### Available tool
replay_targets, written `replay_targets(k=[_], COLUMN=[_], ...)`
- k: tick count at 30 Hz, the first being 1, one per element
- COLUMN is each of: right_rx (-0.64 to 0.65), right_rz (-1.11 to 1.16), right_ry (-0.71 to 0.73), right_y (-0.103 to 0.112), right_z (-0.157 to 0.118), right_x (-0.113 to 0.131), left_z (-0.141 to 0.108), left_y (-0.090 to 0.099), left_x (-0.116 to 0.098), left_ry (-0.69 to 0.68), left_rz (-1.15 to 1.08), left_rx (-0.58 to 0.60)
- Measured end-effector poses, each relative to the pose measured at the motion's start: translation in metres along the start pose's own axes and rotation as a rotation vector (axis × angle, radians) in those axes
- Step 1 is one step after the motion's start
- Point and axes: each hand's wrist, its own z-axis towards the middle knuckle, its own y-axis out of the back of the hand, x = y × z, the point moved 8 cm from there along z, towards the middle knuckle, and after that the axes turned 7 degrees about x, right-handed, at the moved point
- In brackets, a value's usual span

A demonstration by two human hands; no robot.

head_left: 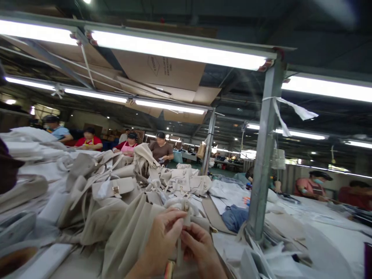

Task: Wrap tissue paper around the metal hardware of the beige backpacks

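Both hands meet low in the middle of the head view, over a beige bag. My left hand (164,234) is closed, thumb and forefinger pinching a narrow beige strap (179,252) just below a small gold-coloured buckle (186,207). Close against it on the right, my right hand (200,242) is also closed, its fingertips on the same strap. Part of the strap hangs down between the hands. The fingers hide exactly where it runs through the buckle. A heap of beige bags (124,217) lies directly to the left and beyond.
A metal post (261,162) rises from the table at the right, with blue cloth (235,217) beside it. White wrapping sheets (325,236) cover the right side. A grey tape dispenser (251,263) stands at the front. Several co-workers sit or stand beyond the table.
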Motion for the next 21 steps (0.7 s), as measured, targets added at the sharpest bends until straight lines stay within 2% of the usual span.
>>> replay_targets(k=[2,5,8,12,16,21], right_rx=[0.026,-0.013,-0.065,-0.069,-0.056,-0.022], right_rz=[-0.021,-0.069,-0.123,-0.141,-0.150,-0.103], right_ry=[-0.008,-0.001,0.011,0.017,0.030,0.071], right_y=[-0.002,0.001,0.005,0.004,0.000,-0.001], right_z=[-0.001,-0.003,-0.003,-0.004,-0.005,0.000], right_x=[0.005,0.016,0.026,0.031,0.029,0.025], left_z=[0.002,0.005,0.005,-0.001,-0.004,-0.002], left_y=[-0.003,-0.009,-0.014,-0.014,-0.003,0.002], left_x=[0.013,0.035,0.051,0.051,0.043,0.041], left_ry=[0.097,0.230,0.334,0.397,0.416,0.453], left_rz=[-0.156,-0.420,-0.533,-0.408,-0.227,-0.033], left_rx=[0.005,0.012,0.043,0.137,0.118,0.155])
